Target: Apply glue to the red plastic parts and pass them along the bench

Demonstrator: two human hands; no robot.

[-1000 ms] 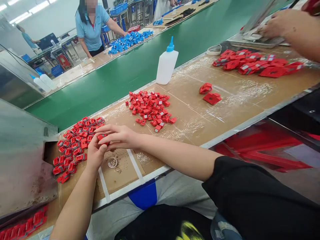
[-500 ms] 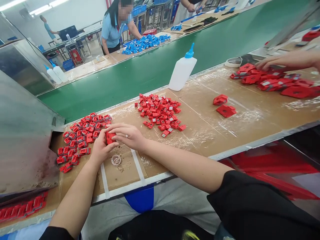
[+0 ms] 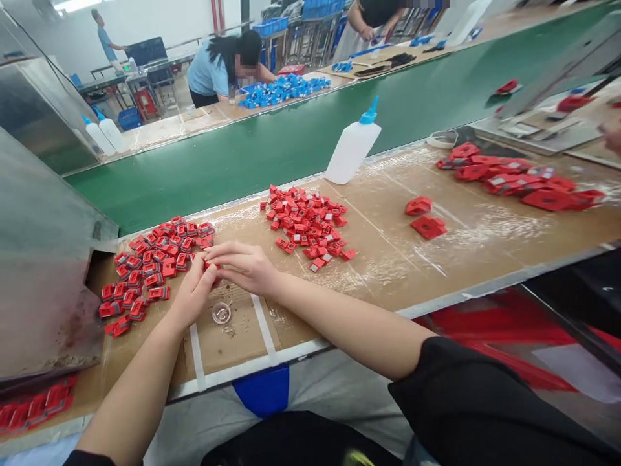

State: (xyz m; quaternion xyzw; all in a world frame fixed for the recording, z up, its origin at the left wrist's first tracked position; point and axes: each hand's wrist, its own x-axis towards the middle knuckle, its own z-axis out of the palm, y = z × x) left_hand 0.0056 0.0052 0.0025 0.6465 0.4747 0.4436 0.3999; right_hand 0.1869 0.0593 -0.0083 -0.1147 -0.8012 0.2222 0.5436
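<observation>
Along a workbench point(image 3: 466, 259) of brown board under a glossy film, a green conveyor belt point(image 3: 233, 181) runs behind the work area, and a steel housing point(image 3: 43, 194) stands at the left end. Beyond the belt, a co-worker in a light blue shirt point(image 3: 206, 74) leans over a heap of blue parts point(image 3: 281, 90). At the right edge, a blurred hand point(image 3: 612, 133) that seems to be another person's sits just past a scatter of large red pieces point(image 3: 514, 184). Two more large red pieces point(image 3: 422, 217) lie apart from that scatter, and a white plastic bottle with a blue nozzle point(image 3: 352, 149) stands near the bench's back edge.

Two heaps of small red parts lie nearer: one in the middle point(image 3: 305, 226), the other point(image 3: 155, 265) beside the housing. The left hand point(image 3: 194, 291) and right hand point(image 3: 245, 268) meet just beside that second heap, their fingers point(image 3: 237, 254) curled narrowly around a small red part point(image 3: 211, 265), which seems to be pinched between them, though it is mostly hidden. Below the hands sits a small glass dish point(image 3: 222, 312), between two strips of white tape point(image 3: 196, 356).
</observation>
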